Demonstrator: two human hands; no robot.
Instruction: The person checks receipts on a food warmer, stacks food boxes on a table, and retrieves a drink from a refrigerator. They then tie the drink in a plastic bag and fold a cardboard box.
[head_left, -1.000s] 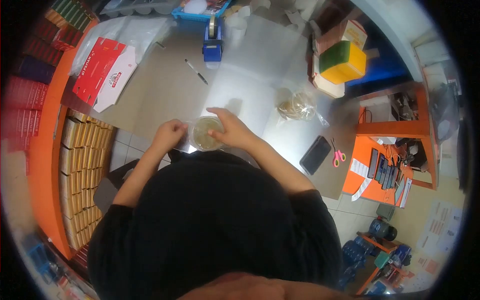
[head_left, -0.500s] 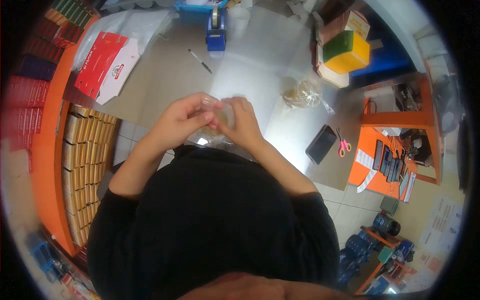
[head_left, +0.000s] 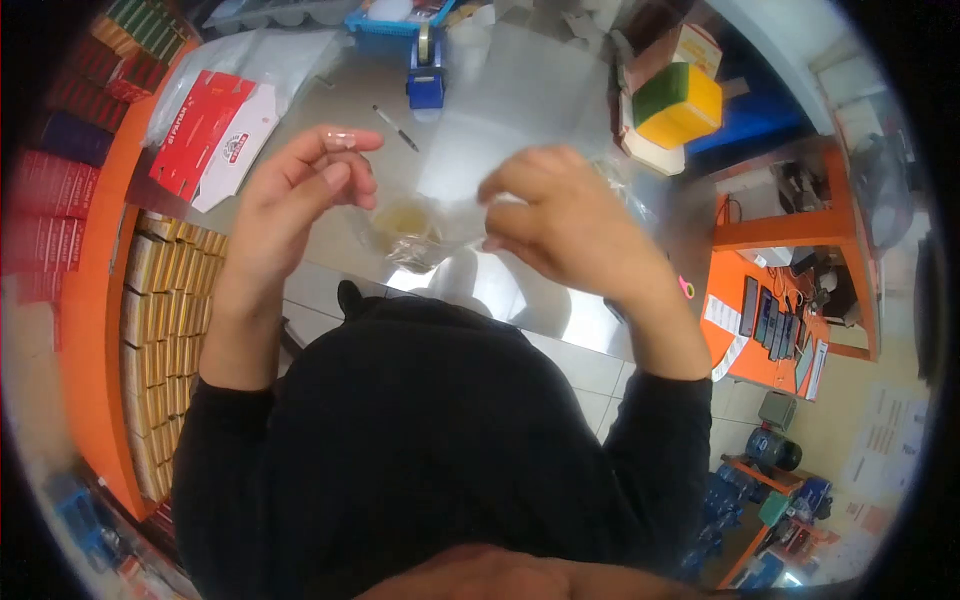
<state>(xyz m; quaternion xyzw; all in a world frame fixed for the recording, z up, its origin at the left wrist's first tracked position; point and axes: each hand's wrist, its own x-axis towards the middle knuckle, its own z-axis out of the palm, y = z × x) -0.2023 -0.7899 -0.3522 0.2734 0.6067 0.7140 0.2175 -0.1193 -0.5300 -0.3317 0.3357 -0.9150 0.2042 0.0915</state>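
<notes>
A round yellowish item in clear plastic wrap lies near the front edge of the metal table, between my hands. My left hand is raised left of it, index finger stretched out and the other fingers loosely bent. A small shiny clear strip, which looks like tape, clings to that index finger. To the right, my right hand hovers with its fingers curved and apart, close to the loose plastic. I see nothing gripped in it, though its palm side is partly hidden.
A blue tape dispenser and a pen lie farther back. The flattened red-and-white box is at left. A yellow-green box stands at back right. Another plastic-wrapped bundle is partly behind my right hand.
My hands have moved apart from over the wrapped item, left hand up and leftward, right hand to the right. The item now shows on the table; my right arm covers the phone.
</notes>
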